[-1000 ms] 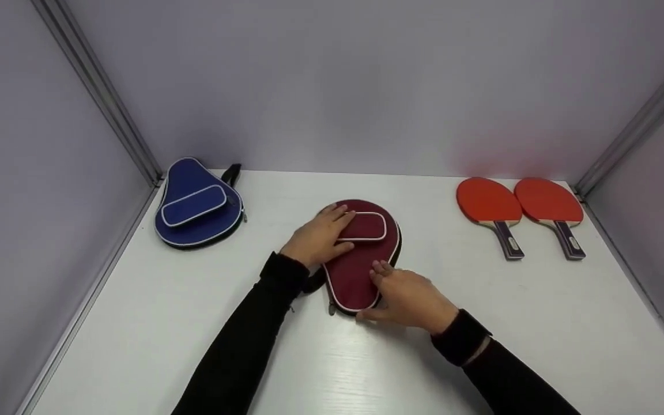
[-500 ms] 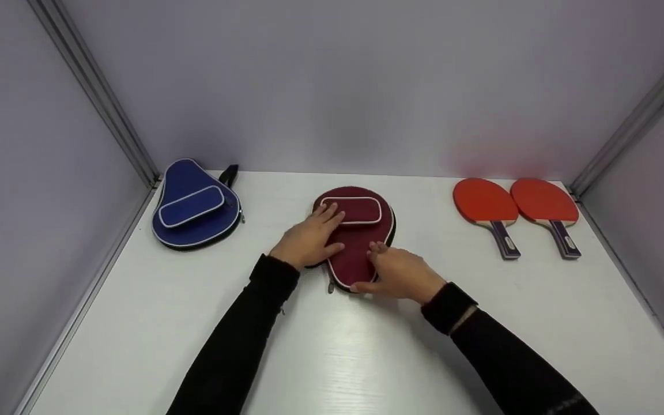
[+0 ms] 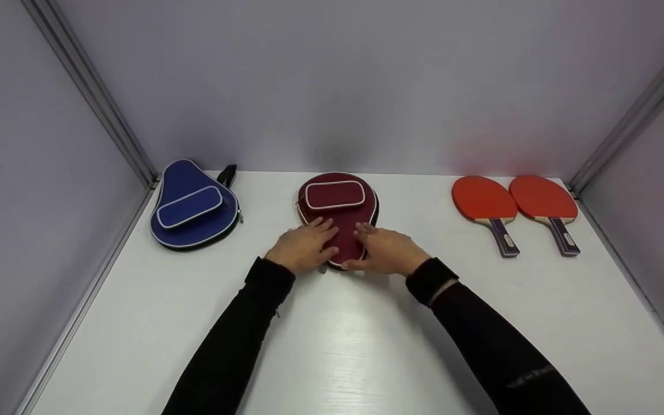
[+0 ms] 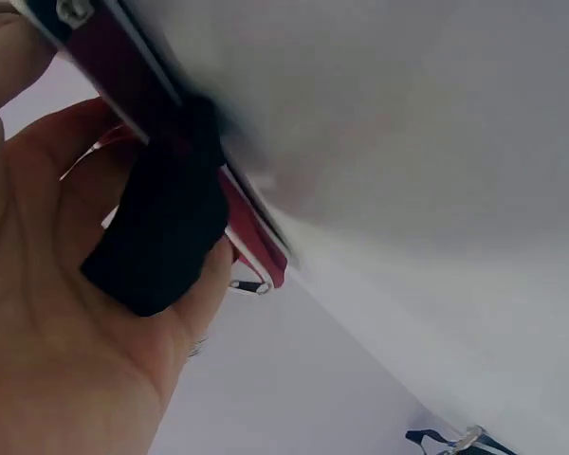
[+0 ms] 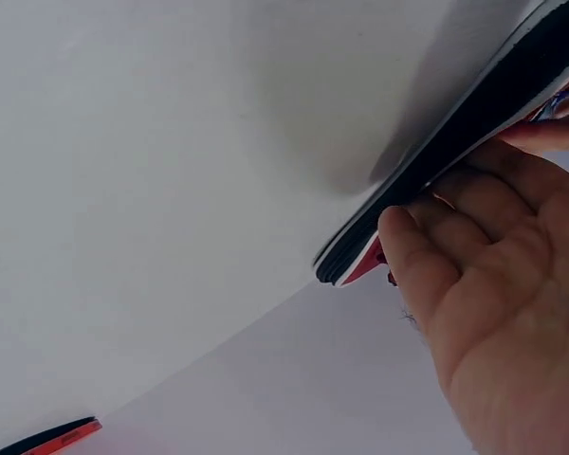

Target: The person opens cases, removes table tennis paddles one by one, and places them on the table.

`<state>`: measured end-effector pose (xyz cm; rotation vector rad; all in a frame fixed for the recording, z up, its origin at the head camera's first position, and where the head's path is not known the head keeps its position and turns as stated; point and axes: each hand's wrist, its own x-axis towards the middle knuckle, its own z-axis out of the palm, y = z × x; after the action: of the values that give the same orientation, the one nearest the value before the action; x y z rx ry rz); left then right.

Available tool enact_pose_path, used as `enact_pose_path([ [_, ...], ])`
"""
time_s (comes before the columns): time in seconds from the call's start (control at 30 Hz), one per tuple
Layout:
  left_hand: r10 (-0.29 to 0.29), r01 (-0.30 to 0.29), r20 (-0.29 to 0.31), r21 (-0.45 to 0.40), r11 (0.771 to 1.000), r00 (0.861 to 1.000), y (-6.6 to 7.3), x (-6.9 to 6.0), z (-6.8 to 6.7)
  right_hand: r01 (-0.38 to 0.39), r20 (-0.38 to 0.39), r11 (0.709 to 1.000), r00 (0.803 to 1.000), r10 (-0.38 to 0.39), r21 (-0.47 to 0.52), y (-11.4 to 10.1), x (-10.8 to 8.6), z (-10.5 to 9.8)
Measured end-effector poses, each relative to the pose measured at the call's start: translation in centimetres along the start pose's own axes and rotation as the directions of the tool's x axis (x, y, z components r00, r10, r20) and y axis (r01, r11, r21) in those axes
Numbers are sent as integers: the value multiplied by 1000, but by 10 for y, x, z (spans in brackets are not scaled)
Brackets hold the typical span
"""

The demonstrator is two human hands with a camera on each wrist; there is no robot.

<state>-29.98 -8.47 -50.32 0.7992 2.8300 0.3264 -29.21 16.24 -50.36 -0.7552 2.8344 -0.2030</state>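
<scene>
A dark red table tennis bat case (image 3: 344,218) with white piping and a front pocket lies flat near the back edge, round end away from me. My left hand (image 3: 303,246) rests its extended fingers on the case's lower left side. In the left wrist view a black strap (image 4: 161,227) hangs from the case's edge across that palm. My right hand (image 3: 389,252) touches the narrow end from the right, fingers on top and thumb near the bottom edge. The right wrist view shows the case's black side wall (image 5: 474,128) along the fingers of that hand.
A blue bat case (image 3: 196,187) with a pocket and black strap lies at the back left. Two red table tennis bats (image 3: 483,199) lie side by side at the back right, handles toward me. Grey walls (image 3: 332,86) enclose the white table (image 3: 332,357) on three sides.
The red case has slid away from me and slightly left, to near the back edge. Both hands have moved with it, the left now nearer its narrow end. The blue case and bats stay put.
</scene>
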Motion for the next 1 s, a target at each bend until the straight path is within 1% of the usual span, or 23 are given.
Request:
enact_pose_path([
  [0.07,-15,15,15,-6,1000,1000,-1,0,2,6,8,1000,1000,-6,17,2,2,0],
  [0.17,-32,32,8,1,999,999,-3,1,4,6,18,1000,1000,-6,31,4,5,1],
  [0.33,-42,42,6,40,998,999,-2,3,6,-7,28,1000,1000,6,10,8,6,3],
  [0.4,-49,49,10,44,998,999,-1,3,6,-8,41,1000,999,8,10,9,5,2],
  [0.47,-60,59,8,38,998,998,-2,3,7,6,45,1000,999,-7,10,11,4,1],
  [0.57,-81,81,-2,15,997,997,-4,4,7,49,19,999,999,-49,11,14,-2,-4],
  [0.67,-109,109,-9,0,994,994,-10,5,6,74,-30,997,997,-73,32,18,-12,-8],
  [0.7,-99,99,-27,6,995,995,-21,9,14,74,-44,996,996,-72,45,20,-17,-10],
  [0.8,-117,117,-9,11,993,993,-35,16,19,63,-75,994,996,-56,90,26,-32,-13],
  [0.87,-122,123,-23,6,992,992,-52,25,32,56,-92,993,995,-46,106,30,-42,-14],
  [0.9,-127,127,-33,18,992,991,-62,30,40,52,-101,993,994,-41,109,33,-47,-14],
  [0.93,-148,149,-24,26,989,989,-64,31,39,48,-110,993,993,-36,109,36,-51,-14],
  [1.0,-159,161,-41,54,985,986,-86,39,52,37,-121,993,992,-23,113,41,-61,-14],
])
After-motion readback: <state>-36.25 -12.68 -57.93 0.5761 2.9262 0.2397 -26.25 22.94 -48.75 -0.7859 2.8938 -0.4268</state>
